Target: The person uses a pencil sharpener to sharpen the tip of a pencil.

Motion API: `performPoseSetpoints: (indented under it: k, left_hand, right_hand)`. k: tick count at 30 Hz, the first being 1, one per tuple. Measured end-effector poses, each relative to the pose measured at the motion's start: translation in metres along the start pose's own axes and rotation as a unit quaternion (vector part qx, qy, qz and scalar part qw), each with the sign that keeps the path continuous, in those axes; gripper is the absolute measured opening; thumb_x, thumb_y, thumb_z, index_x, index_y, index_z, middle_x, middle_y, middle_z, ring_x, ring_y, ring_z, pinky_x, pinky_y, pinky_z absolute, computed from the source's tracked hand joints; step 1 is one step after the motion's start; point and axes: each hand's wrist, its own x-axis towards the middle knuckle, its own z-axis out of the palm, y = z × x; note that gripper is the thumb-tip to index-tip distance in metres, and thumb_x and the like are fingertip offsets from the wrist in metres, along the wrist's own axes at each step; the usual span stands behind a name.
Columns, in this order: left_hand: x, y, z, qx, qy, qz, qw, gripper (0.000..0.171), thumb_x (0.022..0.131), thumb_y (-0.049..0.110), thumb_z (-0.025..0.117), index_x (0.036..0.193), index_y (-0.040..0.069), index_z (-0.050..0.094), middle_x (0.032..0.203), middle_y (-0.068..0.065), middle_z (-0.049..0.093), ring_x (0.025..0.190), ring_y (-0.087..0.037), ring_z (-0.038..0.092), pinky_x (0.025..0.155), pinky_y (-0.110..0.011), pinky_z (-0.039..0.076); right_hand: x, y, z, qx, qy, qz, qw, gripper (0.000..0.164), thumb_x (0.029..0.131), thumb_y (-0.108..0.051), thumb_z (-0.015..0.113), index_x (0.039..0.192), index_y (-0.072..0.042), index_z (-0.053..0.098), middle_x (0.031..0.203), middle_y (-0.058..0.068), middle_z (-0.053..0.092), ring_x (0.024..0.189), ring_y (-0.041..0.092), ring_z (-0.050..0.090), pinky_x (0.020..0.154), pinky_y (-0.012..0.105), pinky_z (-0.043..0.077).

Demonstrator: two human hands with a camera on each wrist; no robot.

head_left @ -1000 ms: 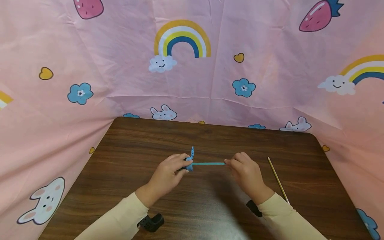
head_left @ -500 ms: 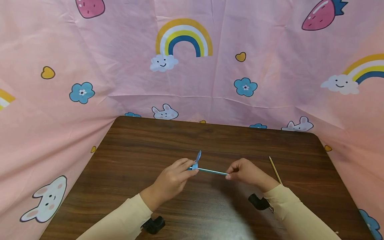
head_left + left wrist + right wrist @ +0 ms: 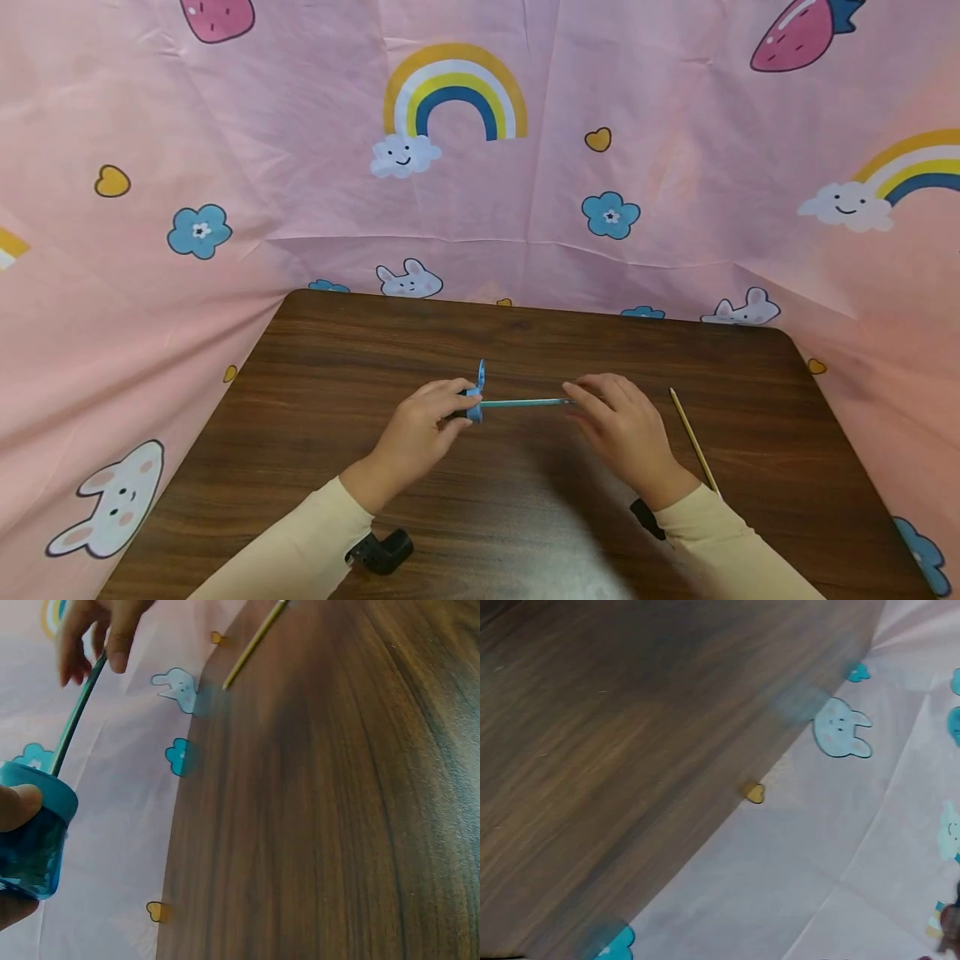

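In the head view my left hand [image 3: 420, 421] grips a blue pencil sharpener [image 3: 473, 406], thumb and fingers around its body, its flip lid standing up. The left wrist view shows the sharpener's translucent blue container [image 3: 34, 851] with a thumb pressed on the collar. A teal pencil [image 3: 521, 403] sticks out of the sharpener toward the right, roughly level above the table. My right hand [image 3: 622, 429] is at the pencil's far end, fingers fairly straight and spread loosely about it, the end showing below the index fingertip. The right wrist view does not show this hand's fingers.
A yellow pencil [image 3: 692, 433] lies on the dark wooden table [image 3: 360, 350] near the right forearm, partly behind the sleeve. A pink printed cloth [image 3: 315, 150] hangs behind the table and along its sides. Black wrist-camera mounts [image 3: 381, 552] sit under the forearms.
The right hand pinched the pencil's end earlier, turned with the thumb lower, and now has loosened its fingers there. The sharpener tilted briefly and is level again in the left hand.
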Motion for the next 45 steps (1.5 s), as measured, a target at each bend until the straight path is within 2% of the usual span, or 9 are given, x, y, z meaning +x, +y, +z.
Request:
performPoseSetpoints:
  k: [8, 15, 17, 21, 23, 26, 34, 39, 45]
  left_hand:
    - [0.001, 0.003, -0.002, -0.048, -0.024, -0.065, 0.9964, 0.038, 0.077, -0.003, 0.078, 0.114, 0.006, 0.072, 0.124, -0.011, 0.065, 0.115, -0.027, 0.06, 0.068, -0.023, 0.056]
    - [0.0, -0.004, 0.003, 0.044, 0.014, 0.089, 0.995, 0.034, 0.072, -0.005, 0.08, 0.106, 0.0, 0.074, 0.112, -0.012, 0.069, 0.108, -0.028, 0.062, 0.084, -0.032, 0.057]
    - [0.0, -0.006, 0.006, 0.064, 0.028, 0.13, 0.989, 0.033, 0.07, -0.008, 0.081, 0.101, 0.001, 0.075, 0.108, -0.012, 0.07, 0.105, -0.028, 0.063, 0.084, -0.032, 0.057]
    - [-0.002, -0.007, 0.01, 0.063, 0.035, 0.174, 0.9821, 0.033, 0.067, -0.014, 0.08, 0.096, 0.001, 0.076, 0.106, -0.013, 0.07, 0.1, -0.028, 0.064, 0.083, -0.028, 0.057]
    - [-0.003, -0.007, 0.011, 0.059, 0.036, 0.18, 0.9813, 0.035, 0.065, -0.014, 0.08, 0.096, 0.001, 0.076, 0.105, -0.013, 0.07, 0.1, -0.027, 0.064, 0.083, -0.027, 0.057]
    - [-0.004, -0.007, 0.012, 0.059, 0.04, 0.168, 0.9833, 0.036, 0.064, -0.013, 0.081, 0.097, 0.001, 0.075, 0.105, -0.013, 0.07, 0.1, -0.028, 0.064, 0.083, -0.029, 0.057]
    - [-0.001, -0.007, 0.008, 0.037, 0.025, 0.089, 0.995, 0.034, 0.072, -0.004, 0.08, 0.105, 0.001, 0.074, 0.112, -0.011, 0.069, 0.109, -0.026, 0.062, 0.088, -0.034, 0.055]
    - [0.0, -0.003, 0.002, 0.012, 0.012, 0.02, 0.9997, 0.036, 0.075, -0.004, 0.079, 0.109, 0.003, 0.074, 0.118, -0.012, 0.067, 0.113, -0.027, 0.06, 0.075, -0.026, 0.057]
    - [0.001, 0.006, -0.002, -0.03, -0.006, -0.051, 0.9982, 0.038, 0.075, -0.004, 0.078, 0.112, 0.004, 0.073, 0.122, -0.01, 0.065, 0.115, -0.027, 0.059, 0.066, -0.021, 0.056]
  right_hand:
    - [-0.001, 0.0, 0.006, -0.014, 0.086, -0.064, 0.994, 0.035, 0.104, -0.018, 0.046, 0.095, -0.003, 0.076, 0.081, 0.006, 0.06, 0.068, 0.02, 0.054, 0.051, 0.029, 0.047]
    - [0.008, -0.006, -0.006, 0.086, -0.084, 0.062, 0.991, 0.012, 0.075, -0.002, 0.079, 0.085, -0.007, 0.077, 0.072, -0.002, 0.056, 0.063, 0.01, 0.049, 0.048, 0.021, 0.043]
    - [0.013, -0.001, -0.01, 0.2, -0.188, 0.149, 0.95, 0.006, 0.078, -0.005, 0.079, 0.084, -0.005, 0.076, 0.071, -0.005, 0.06, 0.06, 0.007, 0.05, 0.05, 0.022, 0.045]
    - [0.018, 0.012, -0.013, 0.387, -0.347, 0.314, 0.795, 0.012, 0.088, -0.007, 0.068, 0.089, 0.004, 0.073, 0.063, -0.004, 0.055, 0.053, 0.007, 0.042, 0.048, 0.023, 0.038]
    - [0.018, 0.015, -0.012, 0.405, -0.376, 0.34, 0.761, 0.014, 0.089, -0.006, 0.067, 0.092, 0.006, 0.073, 0.061, -0.002, 0.052, 0.052, 0.01, 0.038, 0.049, 0.024, 0.036]
    - [0.02, 0.011, -0.013, 0.348, -0.37, 0.324, 0.798, 0.014, 0.09, -0.01, 0.067, 0.095, 0.001, 0.074, 0.074, -0.002, 0.062, 0.061, 0.007, 0.05, 0.053, 0.025, 0.044]
    - [0.012, -0.009, -0.014, 0.045, -0.18, 0.153, 0.971, 0.043, 0.076, -0.021, 0.083, 0.116, -0.011, 0.071, 0.097, 0.001, 0.064, 0.084, 0.015, 0.057, 0.062, 0.031, 0.052]
    - [0.003, -0.004, -0.006, -0.005, -0.046, 0.042, 0.998, 0.052, 0.069, -0.016, 0.087, 0.117, -0.009, 0.07, 0.108, 0.01, 0.063, 0.096, 0.025, 0.06, 0.07, 0.039, 0.056]
    - [-0.001, -0.003, 0.001, -0.006, 0.056, -0.027, 0.998, 0.028, 0.101, -0.021, 0.053, 0.102, -0.003, 0.074, 0.091, 0.009, 0.063, 0.08, 0.023, 0.058, 0.061, 0.035, 0.052]
